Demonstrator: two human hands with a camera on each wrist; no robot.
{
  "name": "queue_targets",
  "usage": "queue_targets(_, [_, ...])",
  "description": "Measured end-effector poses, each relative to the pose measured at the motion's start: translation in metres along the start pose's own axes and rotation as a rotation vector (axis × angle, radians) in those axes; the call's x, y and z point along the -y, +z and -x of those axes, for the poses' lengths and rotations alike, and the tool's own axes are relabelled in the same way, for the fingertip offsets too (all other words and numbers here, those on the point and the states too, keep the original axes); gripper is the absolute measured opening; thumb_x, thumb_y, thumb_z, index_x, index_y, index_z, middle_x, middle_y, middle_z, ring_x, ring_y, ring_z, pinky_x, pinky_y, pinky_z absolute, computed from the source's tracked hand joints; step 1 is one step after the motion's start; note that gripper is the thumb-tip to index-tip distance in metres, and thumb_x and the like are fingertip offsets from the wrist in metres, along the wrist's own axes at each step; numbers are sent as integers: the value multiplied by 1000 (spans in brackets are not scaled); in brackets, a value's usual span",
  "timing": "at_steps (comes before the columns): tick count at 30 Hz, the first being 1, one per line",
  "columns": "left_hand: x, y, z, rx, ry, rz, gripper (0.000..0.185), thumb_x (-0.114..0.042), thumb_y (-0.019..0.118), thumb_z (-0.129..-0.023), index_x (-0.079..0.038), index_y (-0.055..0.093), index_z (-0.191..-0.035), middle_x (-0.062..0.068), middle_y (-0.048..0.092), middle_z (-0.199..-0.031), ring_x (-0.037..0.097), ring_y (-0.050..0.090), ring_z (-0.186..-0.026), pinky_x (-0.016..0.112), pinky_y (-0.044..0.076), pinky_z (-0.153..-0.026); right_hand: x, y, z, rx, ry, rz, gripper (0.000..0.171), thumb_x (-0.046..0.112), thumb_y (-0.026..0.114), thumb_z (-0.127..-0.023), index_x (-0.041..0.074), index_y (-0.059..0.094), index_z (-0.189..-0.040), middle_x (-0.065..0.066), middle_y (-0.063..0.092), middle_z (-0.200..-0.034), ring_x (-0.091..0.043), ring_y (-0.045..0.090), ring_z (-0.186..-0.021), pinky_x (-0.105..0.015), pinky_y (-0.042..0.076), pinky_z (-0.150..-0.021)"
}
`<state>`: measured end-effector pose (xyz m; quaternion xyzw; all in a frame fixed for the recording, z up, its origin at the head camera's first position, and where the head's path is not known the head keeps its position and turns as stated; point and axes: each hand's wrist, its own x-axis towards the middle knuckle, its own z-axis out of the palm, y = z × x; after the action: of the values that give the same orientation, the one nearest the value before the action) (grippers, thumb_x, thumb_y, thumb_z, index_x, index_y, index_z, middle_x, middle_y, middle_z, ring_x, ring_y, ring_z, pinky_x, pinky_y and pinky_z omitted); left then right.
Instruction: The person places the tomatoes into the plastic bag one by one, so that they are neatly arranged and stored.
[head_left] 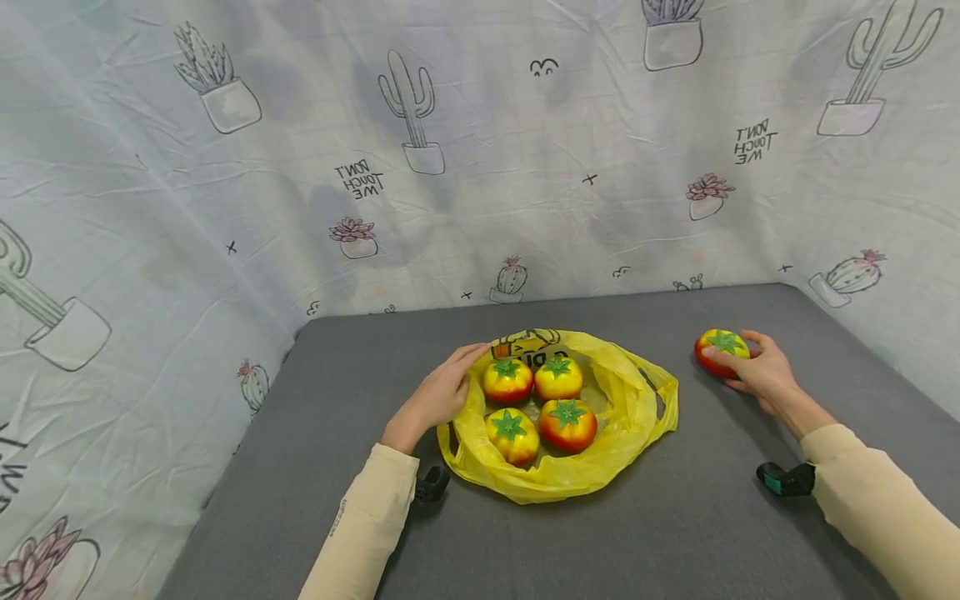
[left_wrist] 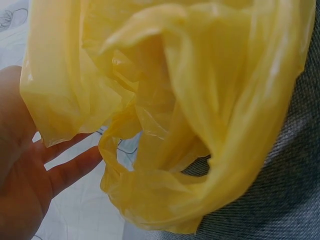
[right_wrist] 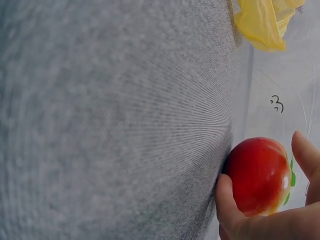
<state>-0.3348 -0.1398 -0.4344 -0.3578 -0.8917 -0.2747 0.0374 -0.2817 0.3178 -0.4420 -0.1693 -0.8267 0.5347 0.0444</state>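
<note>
A yellow plastic bag (head_left: 630, 408) lies spread on the grey table with its mouth up. Several red-and-yellow tomatoes (head_left: 567, 425) with green star-shaped tops sit inside it. My left hand (head_left: 442, 392) is at the bag's left rim, fingers stretched out and touching the plastic. In the left wrist view, the bag's handle loop (left_wrist: 150, 200) hangs beside the fingers (left_wrist: 75, 170), which pass partly behind the plastic. Off to the right, my right hand (head_left: 768, 375) holds another tomato (head_left: 720, 352) at the table surface, thumb on one side and fingers around the other.
The grey table (head_left: 360, 350) runs back to a pale curtain (head_left: 480, 200) printed with cacti, which also hangs at both sides. Dark wrist-worn devices (head_left: 783, 479) sit below both sleeves. Bare table lies between the bag and my right hand.
</note>
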Motion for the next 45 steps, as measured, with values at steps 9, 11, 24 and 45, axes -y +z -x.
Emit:
queue_targets(9, [-1,0,0,2,-5,-5,54,7,41,-97,-9,35,-148,10,35,-148,25,45,-124,35,40,-71,0,0,0,1,10,-33,95,33,64,-90,-7,1,-149,-41,14,-139,-37,43,-109,-26,53,-70])
queue_targets(11, [-1,-1,0,2,-7,-4,54,7,41,-97,-9,36,-148,10,35,-148,25,44,-124,35,41,-72,-2,0,-1,-1,11,-36,94,32,64,-90,-7,2,-149,-41,14,-139,-35,44,-107,-26,53,-71])
queue_targets(24, [0,0,0,-3,-1,-4,54,7,42,-96,-9,36,-148,11,36,-147,27,44,-126,38,43,-78,3,0,4,-1,-4,-84,98,35,67,-88,-3,1,-151,-38,14,-143,-27,45,-106,-25,52,-75])
queue_targets(45, [0,-1,1,-1,4,4,53,6,42,-96,-8,37,-148,11,36,-147,27,44,-125,38,42,-80,45,35,33,155,-154,-162,91,28,69,-88,3,9,-152,-31,16,-147,-27,43,-114,-27,50,-82])
